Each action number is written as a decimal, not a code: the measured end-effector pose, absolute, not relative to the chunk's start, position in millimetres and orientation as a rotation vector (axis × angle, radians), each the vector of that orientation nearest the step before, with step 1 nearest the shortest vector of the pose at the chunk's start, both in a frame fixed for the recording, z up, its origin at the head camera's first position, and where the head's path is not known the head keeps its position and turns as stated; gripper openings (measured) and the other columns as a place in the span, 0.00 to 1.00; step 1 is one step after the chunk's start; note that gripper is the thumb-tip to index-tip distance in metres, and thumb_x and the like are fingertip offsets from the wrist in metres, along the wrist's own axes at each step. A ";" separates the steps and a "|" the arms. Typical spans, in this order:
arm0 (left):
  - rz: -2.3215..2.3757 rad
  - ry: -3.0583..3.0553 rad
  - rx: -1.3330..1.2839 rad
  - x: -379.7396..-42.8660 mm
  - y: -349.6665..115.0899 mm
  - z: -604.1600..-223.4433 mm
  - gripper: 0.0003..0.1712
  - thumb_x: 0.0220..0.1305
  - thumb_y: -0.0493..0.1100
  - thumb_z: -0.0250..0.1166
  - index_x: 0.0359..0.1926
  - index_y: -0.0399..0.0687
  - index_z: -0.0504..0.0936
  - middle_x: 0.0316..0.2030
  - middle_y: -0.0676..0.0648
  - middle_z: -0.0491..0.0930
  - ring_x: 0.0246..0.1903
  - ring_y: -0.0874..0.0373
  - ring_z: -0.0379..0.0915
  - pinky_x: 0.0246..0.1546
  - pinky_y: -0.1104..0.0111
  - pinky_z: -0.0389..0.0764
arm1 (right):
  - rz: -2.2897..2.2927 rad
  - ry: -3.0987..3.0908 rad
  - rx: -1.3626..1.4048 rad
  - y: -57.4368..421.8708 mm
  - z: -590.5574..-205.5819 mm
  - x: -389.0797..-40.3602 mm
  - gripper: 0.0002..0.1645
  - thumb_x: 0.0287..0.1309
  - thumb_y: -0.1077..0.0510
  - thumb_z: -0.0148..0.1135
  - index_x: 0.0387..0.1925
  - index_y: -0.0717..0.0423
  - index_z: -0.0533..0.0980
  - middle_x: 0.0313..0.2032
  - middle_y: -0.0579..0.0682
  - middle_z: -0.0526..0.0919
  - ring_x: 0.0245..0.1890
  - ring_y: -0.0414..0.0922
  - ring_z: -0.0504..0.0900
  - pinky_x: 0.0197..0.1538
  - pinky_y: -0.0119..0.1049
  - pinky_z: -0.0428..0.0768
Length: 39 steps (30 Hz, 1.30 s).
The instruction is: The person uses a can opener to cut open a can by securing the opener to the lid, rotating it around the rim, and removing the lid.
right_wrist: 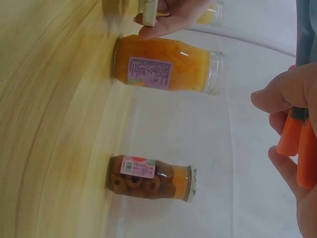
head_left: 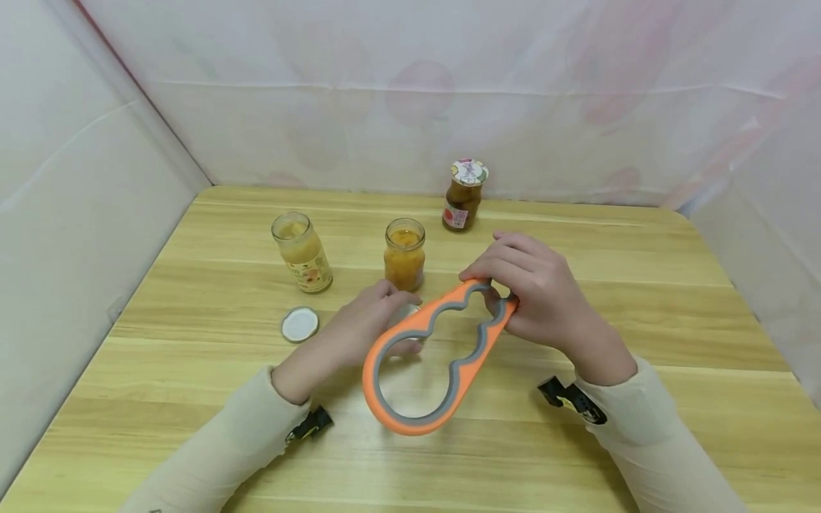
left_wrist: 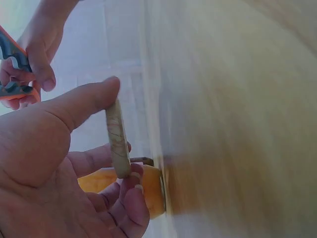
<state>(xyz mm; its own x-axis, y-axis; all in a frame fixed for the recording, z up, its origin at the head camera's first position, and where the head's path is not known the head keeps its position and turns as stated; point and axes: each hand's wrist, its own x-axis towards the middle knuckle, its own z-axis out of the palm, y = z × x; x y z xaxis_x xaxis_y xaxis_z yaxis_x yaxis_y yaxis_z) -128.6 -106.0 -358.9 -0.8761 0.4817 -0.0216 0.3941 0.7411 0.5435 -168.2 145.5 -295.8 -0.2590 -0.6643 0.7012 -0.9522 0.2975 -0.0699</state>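
Note:
My left hand (head_left: 359,324) pinches a pale jar lid (left_wrist: 118,141) by its rim, between thumb and fingers, low over the table. Just behind it stands an open glass jar of orange fruit (head_left: 404,267). In my right hand (head_left: 541,296) I grip the handle end of an orange and grey jar opener (head_left: 473,367). Its wide loop tilts toward me and partly covers the lid in the head view. The opener is in the air, apart from any jar.
An open jar with pale yellow contents (head_left: 303,253) stands at the left, with a white lid (head_left: 299,325) flat in front of it. Farther back is a capped jar of dark fruit (head_left: 462,203). Fabric walls (head_left: 417,128) border the wooden table (head_left: 224,285).

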 end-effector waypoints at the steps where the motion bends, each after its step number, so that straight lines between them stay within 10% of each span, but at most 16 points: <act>1: 0.801 2.784 0.703 -129.0 -106.4 -359.3 0.37 0.46 0.63 0.69 0.57 0.58 0.73 0.41 0.55 0.66 0.36 0.60 0.63 0.31 0.69 0.70 | 0.670 -2.011 1.434 145.4 -295.8 -168.0 0.19 0.37 0.69 0.53 0.33 0.51 0.81 0.30 0.42 0.81 0.34 0.40 0.76 0.57 0.43 0.69; 39: 0.632 2.854 0.769 -127.9 -109.9 -365.9 0.33 0.46 0.46 0.73 0.55 0.69 0.73 0.47 0.55 0.69 0.41 0.60 0.60 0.38 0.69 0.68 | 0.656 -2.017 1.447 143.0 -297.4 -167.2 0.19 0.38 0.68 0.50 0.32 0.51 0.81 0.29 0.41 0.80 0.33 0.40 0.75 0.57 0.43 0.69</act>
<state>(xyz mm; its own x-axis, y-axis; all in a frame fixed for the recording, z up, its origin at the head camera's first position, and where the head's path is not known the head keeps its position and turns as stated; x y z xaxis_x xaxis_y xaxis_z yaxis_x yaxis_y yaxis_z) -127.9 -109.9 -365.9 -0.8639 0.5037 -0.0056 0.4542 0.7838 0.4234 -167.2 143.0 -297.4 -0.2554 -0.6758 0.6914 -0.9533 0.2952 -0.0636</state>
